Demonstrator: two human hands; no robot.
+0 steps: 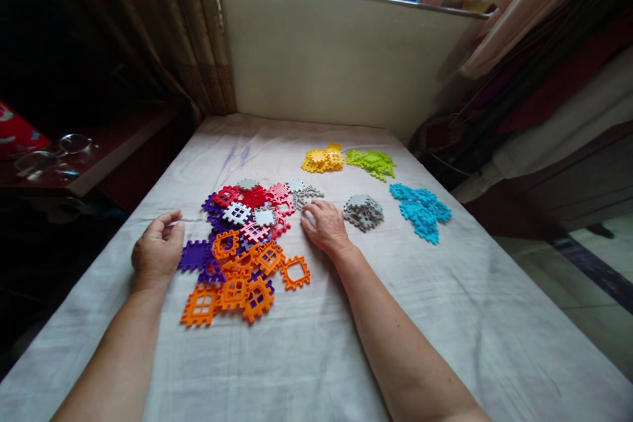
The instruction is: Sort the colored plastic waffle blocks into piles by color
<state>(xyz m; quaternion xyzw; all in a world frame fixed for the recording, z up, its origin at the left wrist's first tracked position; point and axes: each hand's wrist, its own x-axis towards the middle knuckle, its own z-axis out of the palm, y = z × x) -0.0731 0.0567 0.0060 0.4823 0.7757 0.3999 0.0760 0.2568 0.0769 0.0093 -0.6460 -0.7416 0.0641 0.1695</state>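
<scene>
My left hand (pixel 157 249) rests on the sheet at the left of a mixed pile, its fingers loosely bent, thumb apart and nothing in it. Nearest to it is a flat purple interlocking tile (pixel 194 255). My right hand (pixel 325 225) is at the right side of the pile with fingers curled downward. Its fingertips are beside light grey interlocking tiles (pixel 307 194); what lies under them is hidden. Between the hands are orange window tiles (pixel 232 292), red tiles (pixel 254 196), pink tiles (pixel 279 193) and white tiles (pixel 237 212), overlapping one another.
Sorted by colour, heaps of grey tiles (pixel 363 212), blue tiles (pixel 421 210), green tiles (pixel 370 163) and yellow tiles (pixel 323 159) lie to the right and back. A pale sheet (pixel 237 369) covers the bed-like surface. Eyeglasses (pixel 74 144) sit on a dark side table (pixel 123 145).
</scene>
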